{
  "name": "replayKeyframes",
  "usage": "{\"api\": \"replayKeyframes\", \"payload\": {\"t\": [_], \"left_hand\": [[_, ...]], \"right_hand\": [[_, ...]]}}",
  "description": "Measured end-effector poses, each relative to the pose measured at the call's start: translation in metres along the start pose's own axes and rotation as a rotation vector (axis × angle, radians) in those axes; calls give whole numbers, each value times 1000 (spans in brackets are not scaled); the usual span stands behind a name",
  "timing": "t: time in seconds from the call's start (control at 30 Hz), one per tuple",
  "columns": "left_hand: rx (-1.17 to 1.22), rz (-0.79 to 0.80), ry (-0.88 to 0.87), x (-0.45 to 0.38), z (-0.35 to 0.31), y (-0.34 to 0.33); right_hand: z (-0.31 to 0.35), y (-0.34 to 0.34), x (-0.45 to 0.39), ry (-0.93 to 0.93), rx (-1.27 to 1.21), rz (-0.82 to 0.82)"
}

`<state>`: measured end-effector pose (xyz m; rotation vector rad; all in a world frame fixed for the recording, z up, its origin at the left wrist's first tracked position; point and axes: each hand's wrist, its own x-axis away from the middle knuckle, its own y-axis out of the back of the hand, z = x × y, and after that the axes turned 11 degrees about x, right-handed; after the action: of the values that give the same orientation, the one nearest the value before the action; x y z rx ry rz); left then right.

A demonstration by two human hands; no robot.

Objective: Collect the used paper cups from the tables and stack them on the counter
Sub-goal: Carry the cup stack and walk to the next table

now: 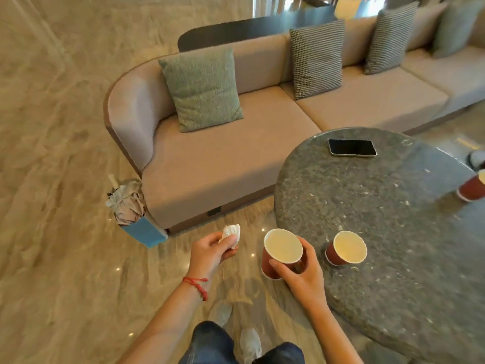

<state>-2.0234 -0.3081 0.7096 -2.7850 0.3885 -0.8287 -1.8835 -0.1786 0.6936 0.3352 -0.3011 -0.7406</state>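
Note:
My right hand grips a red paper cup with a pale inside, held just off the near left edge of the round stone table. A second red cup stands upright on the table right beside it. A third red cup stands at the table's far right, cut off by the frame edge. My left hand pinches a crumpled white tissue over the floor, left of the held cup.
A black phone lies at the table's far side. A beige sofa with cushions runs behind the table. A blue bin stuffed with paper stands at the sofa's near left corner. Marble floor spreads to the left.

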Motion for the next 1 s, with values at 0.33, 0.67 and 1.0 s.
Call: {"api": "replayKeyframes", "payload": {"t": [0.33,0.67,1.0], "left_hand": [[-196,451,162,-62,-17,-59],[-311,729,275,-57,7,-115],[-340,736,277,-57,28,-163]], "right_hand": [[7,-11,9,-192,-41,-524],[-2,20,31,-274,-76,-822],[-20,73,1,-247,-115,-848]]}}
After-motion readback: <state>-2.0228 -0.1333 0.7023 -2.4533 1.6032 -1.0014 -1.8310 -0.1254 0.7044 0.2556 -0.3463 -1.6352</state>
